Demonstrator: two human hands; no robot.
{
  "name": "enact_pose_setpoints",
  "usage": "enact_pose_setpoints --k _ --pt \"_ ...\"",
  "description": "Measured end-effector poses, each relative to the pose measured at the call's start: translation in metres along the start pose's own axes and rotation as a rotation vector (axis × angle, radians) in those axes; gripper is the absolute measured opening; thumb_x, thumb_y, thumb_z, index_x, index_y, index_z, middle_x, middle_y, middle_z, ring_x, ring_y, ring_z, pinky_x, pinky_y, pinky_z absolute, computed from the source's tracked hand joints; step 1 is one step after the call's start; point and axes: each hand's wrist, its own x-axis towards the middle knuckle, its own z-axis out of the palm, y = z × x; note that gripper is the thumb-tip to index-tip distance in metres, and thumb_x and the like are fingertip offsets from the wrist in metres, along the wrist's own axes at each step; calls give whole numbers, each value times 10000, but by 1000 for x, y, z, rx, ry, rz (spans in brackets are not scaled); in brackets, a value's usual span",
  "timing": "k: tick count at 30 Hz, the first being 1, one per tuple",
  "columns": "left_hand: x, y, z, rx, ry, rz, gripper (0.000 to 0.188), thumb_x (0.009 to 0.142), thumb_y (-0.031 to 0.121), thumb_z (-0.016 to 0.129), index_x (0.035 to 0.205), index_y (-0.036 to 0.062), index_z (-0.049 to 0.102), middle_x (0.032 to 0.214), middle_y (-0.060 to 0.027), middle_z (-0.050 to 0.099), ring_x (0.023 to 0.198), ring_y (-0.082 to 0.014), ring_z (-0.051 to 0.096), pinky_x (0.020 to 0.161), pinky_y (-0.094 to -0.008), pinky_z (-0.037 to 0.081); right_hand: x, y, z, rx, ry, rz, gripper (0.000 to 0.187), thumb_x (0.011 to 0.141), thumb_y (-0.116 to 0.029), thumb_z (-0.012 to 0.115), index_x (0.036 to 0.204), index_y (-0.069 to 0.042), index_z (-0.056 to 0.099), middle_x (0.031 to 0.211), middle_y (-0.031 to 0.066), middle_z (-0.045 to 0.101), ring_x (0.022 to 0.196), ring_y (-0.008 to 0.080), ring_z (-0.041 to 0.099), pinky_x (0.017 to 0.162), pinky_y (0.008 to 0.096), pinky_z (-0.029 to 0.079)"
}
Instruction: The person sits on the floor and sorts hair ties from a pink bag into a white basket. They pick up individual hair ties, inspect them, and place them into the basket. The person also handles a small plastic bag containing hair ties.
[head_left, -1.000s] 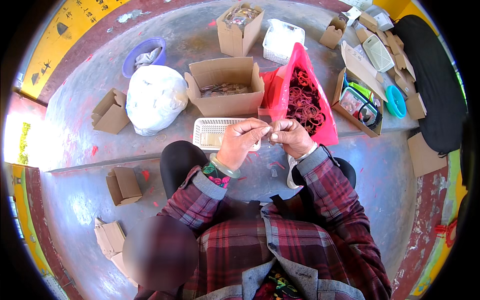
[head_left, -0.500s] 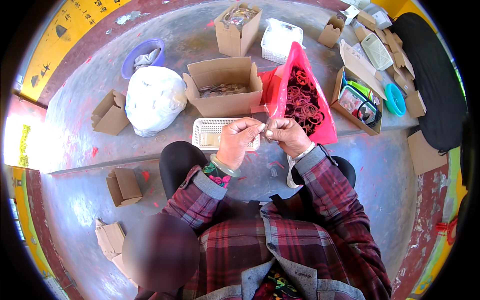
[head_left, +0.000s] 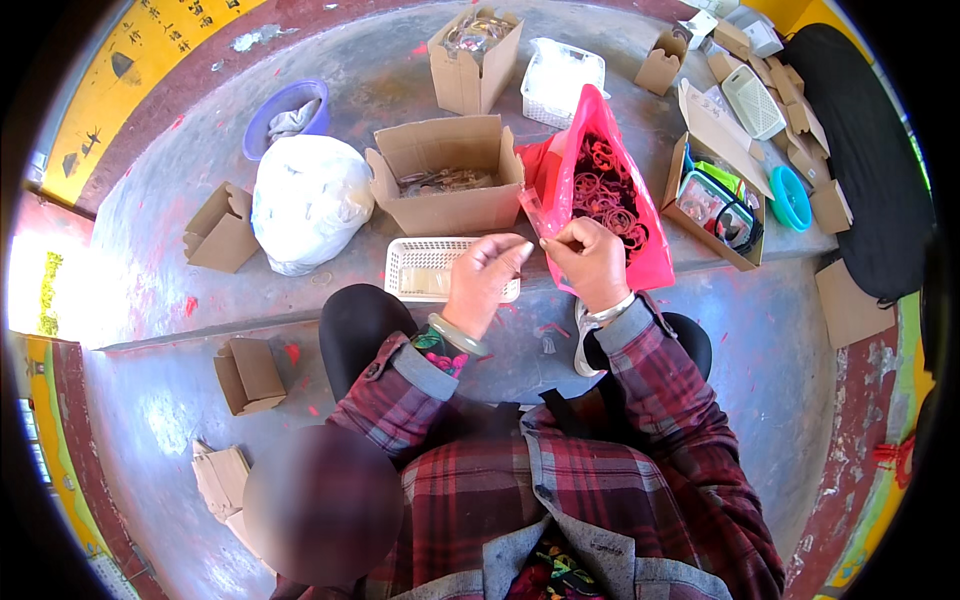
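Note:
My right hand [head_left: 592,262] pinches a small clear plastic sleeve [head_left: 536,211] with something reddish in it, held up in front of the pink bag [head_left: 640,262] full of red rings. A little to the left, my left hand [head_left: 484,282] hovers over the white mesh basket [head_left: 410,268], fingers loosely apart, and nothing shows in it. There is a pale green bangle on my left wrist. Just beyond the basket stands an open cardboard box [head_left: 445,205] with dark small parts inside.
A white plastic sack [head_left: 305,200] and a blue bucket [head_left: 285,108] sit at the left. Small folded cartons [head_left: 220,228] lie about. At the right are a box of packaged items [head_left: 712,200], a teal dish [head_left: 790,197] and a black mat [head_left: 870,160]. A second white basket [head_left: 560,78] stands at the back.
My two hands were together on one small item; now they have parted. The left hand has dropped toward the basket while the right keeps the sleeve raised.

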Motion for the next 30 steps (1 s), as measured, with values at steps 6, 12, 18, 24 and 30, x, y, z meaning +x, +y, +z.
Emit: enact_pose_setpoints --k 6,12,18,24,30 --pt "-4 -16 12 -253 -130 -54 291 929 201 485 1104 -26 541 971 -56 596 836 -103 565 752 -238 465 -9 -13 12 -377 -41 -319 194 627 -162 701 677 -51 550 665 98 514 691 300 525 632 405 392" --pt "5 -16 -4 -286 -66 -155 263 932 170 442 1077 -21 550 945 -69 605 834 -131 578 737 -263 467 -2 -7 1 9 -97 -114 208 712 -178 699 773 6 623 719 108 614 666 267 582 596 353 451" --pt "2 -11 -5 -104 -116 -148 249 919 186 498 1040 -11 589 894 -42 614 769 -101 564 677 -239 460 4 15 -14 335 -404 309 224 763 -195 697 816 19 662 683 33 624 626 70 540 584 244 442" --pt "2 -3 -4 -5 -110 -9 208 895 174 551 960 -7 629 771 -19 612 664 -63 529 606 -205 433 2 15 -19 583 -585 460 199 781 -167 683 814 30 682 658 30 618 610 77 542 582 226 439" --pt "2 1 -2 -49 -67 -63 186 878 170 581 902 -6 636 726 -25 608 583 -45 492 527 -189 386 3 10 -17 620 -478 509 188 776 -142 692 839 35 682 700 53 643 641 98 578 610 228 462"
